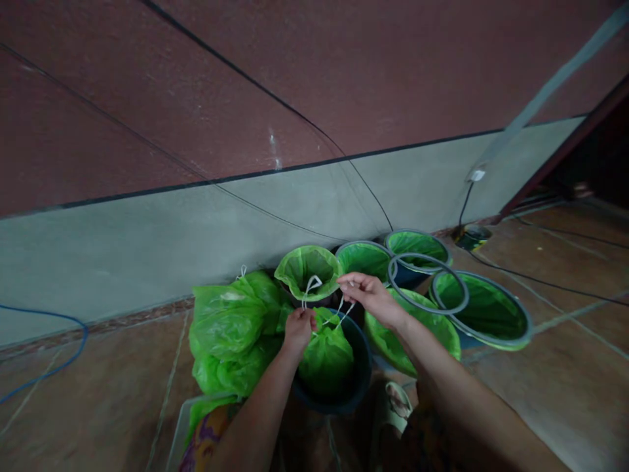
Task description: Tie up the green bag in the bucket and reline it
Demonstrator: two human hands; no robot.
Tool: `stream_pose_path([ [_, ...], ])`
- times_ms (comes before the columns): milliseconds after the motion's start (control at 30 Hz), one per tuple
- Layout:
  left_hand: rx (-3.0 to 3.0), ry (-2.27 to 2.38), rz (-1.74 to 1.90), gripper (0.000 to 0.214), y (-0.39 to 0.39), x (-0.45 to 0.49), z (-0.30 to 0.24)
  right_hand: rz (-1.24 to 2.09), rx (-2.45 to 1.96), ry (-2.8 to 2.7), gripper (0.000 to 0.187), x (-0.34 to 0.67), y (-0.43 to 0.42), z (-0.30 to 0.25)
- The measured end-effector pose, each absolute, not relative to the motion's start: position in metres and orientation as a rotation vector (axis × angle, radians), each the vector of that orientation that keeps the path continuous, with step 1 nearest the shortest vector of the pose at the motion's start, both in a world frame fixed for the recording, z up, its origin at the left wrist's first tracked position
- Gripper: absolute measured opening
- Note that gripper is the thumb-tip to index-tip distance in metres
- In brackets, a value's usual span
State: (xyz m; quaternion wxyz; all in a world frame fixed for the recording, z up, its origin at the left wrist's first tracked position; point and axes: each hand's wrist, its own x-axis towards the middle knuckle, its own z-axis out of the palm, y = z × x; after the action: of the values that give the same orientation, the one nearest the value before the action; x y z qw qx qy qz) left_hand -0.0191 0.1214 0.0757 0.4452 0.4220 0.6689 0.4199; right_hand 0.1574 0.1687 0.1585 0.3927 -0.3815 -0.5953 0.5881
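Observation:
My left hand (299, 328) is closed around the gathered neck of a green plastic bag (327, 357) that sits inside a dark blue bucket (361, 377). My right hand (371, 296) pinches a thin white drawstring (339, 313) that runs from the bag's neck up to its fingers. A loop of the same string (310, 285) hangs just above my left hand. Both hands are close together over the bucket's mouth.
A bulging tied green bag (230, 331) lies left of the bucket. Several green-lined buckets (484, 308) stand in a row along the grey wall, one with a loose grey ring (426, 283) on top. Cables cross the tiled floor; a blue hose (69, 351) lies at left.

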Motion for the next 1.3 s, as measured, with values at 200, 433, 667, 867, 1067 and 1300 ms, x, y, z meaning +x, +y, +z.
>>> stream_pose_path([
  [200,1.265,1.525,0.911,0.021,0.115,-0.01,0.076,1.751,-0.636,-1.788,0.033,0.158,0.154,0.179],
  [433,1.596,1.271,0.653,0.019,0.098,0.012,0.085,1.662,-0.655,-1.545,0.031,0.15,0.17,0.167],
  [667,1.319,1.491,0.776,0.031,0.114,-0.004,0.068,1.372,-1.332,-1.804,0.059,0.162,0.18,0.127],
  [867,1.216,1.502,0.817,0.036,0.121,-0.009,0.065,1.359,-1.405,-2.334,0.044,0.16,0.152,0.109],
  [1067,1.117,1.516,0.859,0.038,0.124,-0.019,0.065,1.222,-1.519,-2.398,0.019,0.168,0.155,0.124],
  [1300,1.052,1.513,0.926,0.039,0.123,-0.025,0.065,1.897,-1.283,-2.369,0.02,0.18,0.152,0.14],
])
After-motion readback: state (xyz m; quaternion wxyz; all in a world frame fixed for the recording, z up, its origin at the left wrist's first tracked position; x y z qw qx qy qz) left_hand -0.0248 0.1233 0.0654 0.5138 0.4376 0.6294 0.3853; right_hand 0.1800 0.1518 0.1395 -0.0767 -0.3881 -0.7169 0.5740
